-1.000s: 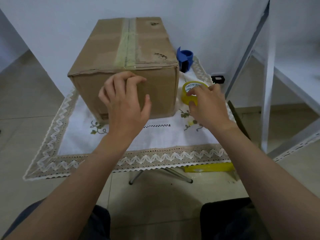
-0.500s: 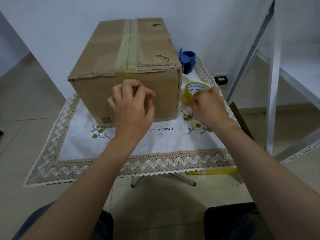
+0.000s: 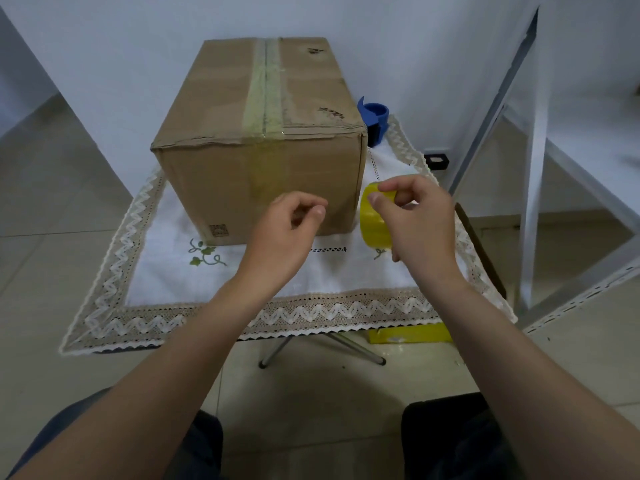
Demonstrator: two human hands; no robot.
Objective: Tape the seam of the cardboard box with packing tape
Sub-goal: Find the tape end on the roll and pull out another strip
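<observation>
Pinching yellow tape roll (image 3: pixel 375 221) — right hand (image 3: pixel 420 225) | left hand (image 3: pixel 285 233) fingers curled, empty | blue dispenser (image 3: pixel 374 116) behind box (image 3: pixel 263 140)

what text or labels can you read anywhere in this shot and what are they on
No text can be read in this frame.
Cardboard box: a small square printed mark at the lower left of the near face, too blurred to read.
Box top: two dark printed marks near the right edge, illegible.
Yellow tape roll in the right hand: no print faces the camera.
Blue tape dispenser: no visible lettering.
</observation>
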